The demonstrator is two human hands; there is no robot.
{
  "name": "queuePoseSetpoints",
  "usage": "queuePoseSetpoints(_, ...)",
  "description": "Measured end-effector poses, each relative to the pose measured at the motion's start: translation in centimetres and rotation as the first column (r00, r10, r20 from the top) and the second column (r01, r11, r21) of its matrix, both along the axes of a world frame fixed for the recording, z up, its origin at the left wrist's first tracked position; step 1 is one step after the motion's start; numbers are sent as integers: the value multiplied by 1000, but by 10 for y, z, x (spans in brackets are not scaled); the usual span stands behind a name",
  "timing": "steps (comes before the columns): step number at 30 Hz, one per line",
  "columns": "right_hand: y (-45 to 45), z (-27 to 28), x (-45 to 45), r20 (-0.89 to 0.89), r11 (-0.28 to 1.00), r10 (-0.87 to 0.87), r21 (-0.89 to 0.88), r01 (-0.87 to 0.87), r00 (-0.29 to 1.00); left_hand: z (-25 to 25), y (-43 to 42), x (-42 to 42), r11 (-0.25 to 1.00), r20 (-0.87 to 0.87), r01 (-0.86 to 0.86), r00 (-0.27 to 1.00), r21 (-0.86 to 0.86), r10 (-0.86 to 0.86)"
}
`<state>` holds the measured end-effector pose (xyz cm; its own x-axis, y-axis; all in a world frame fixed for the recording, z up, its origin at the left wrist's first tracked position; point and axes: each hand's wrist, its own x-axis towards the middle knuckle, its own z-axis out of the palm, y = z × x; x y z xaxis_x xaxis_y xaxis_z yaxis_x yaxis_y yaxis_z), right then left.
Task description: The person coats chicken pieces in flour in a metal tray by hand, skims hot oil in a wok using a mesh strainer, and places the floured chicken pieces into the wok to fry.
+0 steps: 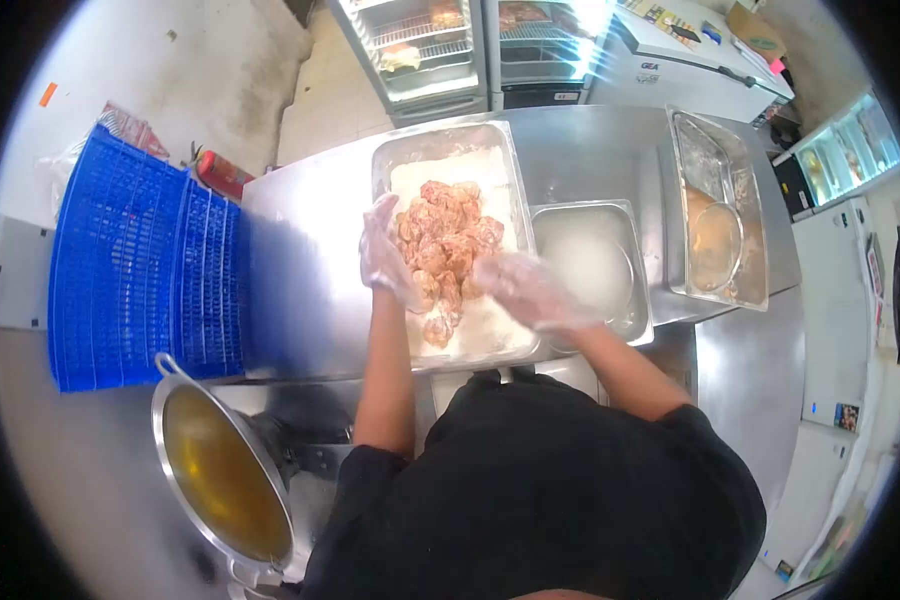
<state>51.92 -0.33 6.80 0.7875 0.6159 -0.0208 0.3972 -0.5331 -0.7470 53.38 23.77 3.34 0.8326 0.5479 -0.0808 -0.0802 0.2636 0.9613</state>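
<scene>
Flanking meat [445, 240], gloved hands [538, 292], steel pan [642, 300] beside tray [516, 185]

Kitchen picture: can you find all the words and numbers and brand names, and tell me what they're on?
"GEA": on the front of the white chest freezer.
Small print below "GEA": too small to read.
Yellow sheet on the freezer's lid: too blurred to read.
Small label below the glass-door fridge: too small to read.
Fire extinguisher: no words that I can make out.
</scene>
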Motion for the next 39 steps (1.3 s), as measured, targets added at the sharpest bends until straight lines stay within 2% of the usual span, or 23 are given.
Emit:
queuePoseSetpoints(1, 6, 10, 16, -18, 1000, 4, -13, -5, 1000, -12, 17, 27, 998, -127, 37, 991, 54, -30)
queuePoseSetpoints(2, 16, 10, 39, -48, 997, -29, -66, 26, 998, -36, 41, 61, 946, -297, 150, 953, 286, -62)
queuePoseSetpoints(4, 43, -9, 91, -114, 970, -133, -219, 105, 985, -85, 78, 129, 661, -618, 494, 784, 566, -57)
queuePoseSetpoints(5, 55, -26, 115, -74, 958, -175, -241, 153, 982, -102, 89, 153, 450, -752, 677, 659, 582, -18)
queuePoseSetpoints(8, 84, -90, 192, 40, 912, -194, -361, 195, 980, -129, 99, 190, 355, -791, 714, 593, 604, 153)
queuePoseSetpoints(10, 95, -139, 240, 71, 841, -76, -532, 102, 995, -155, 100, 211, 420, -749, 651, 652, 632, 116)
queuePoseSetpoints(13, 108, -172, 273, 76, 766, 78, -642, -11, 994, -218, 113, 251, 488, -794, 688, 608, 537, 14)
queuePoseSetpoints(15, 121, -206, 303, 60, 848, -129, -510, 142, 990, -234, 111, 268, 537, -728, 580, 679, 612, 96)
queuePoseSetpoints(16, 125, -227, 306, 21, 868, -233, -445, 218, 972, -220, 103, 262, 663, -762, 562, 647, 495, 20)
queuePoseSetpoints(18, 129, -216, 303, -2, 875, -220, -443, 197, 975, -163, 80, 244, 847, -799, 488, 585, 211, -138)
queuePoseSetpoints(21, 135, -211, 300, -189, 933, -252, -308, 187, 949, -143, 69, 236, 826, -843, 562, 466, 47, -269)
queuePoseSetpoints(22, 138, -209, 300, -277, 952, -255, -239, 191, 926, -152, 70, 234, 816, -835, 570, 491, 93, -248)
queuePoseSetpoints(24, 149, -200, 291, -218, 931, -214, -341, 131, 952, -177, 71, 232, 786, -813, 588, 544, 191, -209)
queuePoseSetpoints(25, 154, -185, 282, -192, 914, -197, -391, 109, 961, -178, 74, 229, 706, -819, 662, 534, 252, -209)
queuePoseSetpoints(26, 154, -167, 277, -315, 888, -86, -454, -70, 945, -179, 76, 225, 615, -824, 723, 529, 313, -203)
queuePoseSetpoints(29, 138, -132, 240, -623, 926, 17, -285, -247, 782, -115, 83, 184, 127, -884, 902, 431, 413, -184)
queuePoseSetpoints(31, 135, -89, 185, -444, 901, 51, -366, -234, 895, -53, 71, 150, -130, -910, 906, 383, 404, -156)
queuePoseSetpoints(33, 124, -46, 161, -354, 790, 194, -497, -360, 915, -47, 79, 135, -265, -906, 876, 342, 404, -249)
queuePoseSetpoints(34, 111, -49, 153, -314, 856, 189, -412, -313, 930, -43, 83, 131, -333, -903, 851, 318, 407, -290)
queuePoseSetpoints(36, 72, -76, 136, -242, 950, 167, -219, -221, 956, -46, 89, 146, -180, -891, 878, 412, 444, -188)
queuePoseSetpoints(37, 57, -99, 130, -265, 986, 51, -142, -92, 963, -46, 89, 156, -103, -881, 878, 453, 467, -134)
queuePoseSetpoints(38, 43, -126, 124, -296, 997, -61, -67, 43, 953, -36, 88, 160, 48, -800, 825, 559, 564, -217)
queuePoseSetpoints(39, 36, -137, 121, -326, 984, -169, 6, 181, 930, -45, 88, 170, 71, -762, 787, 613, 613, -208)
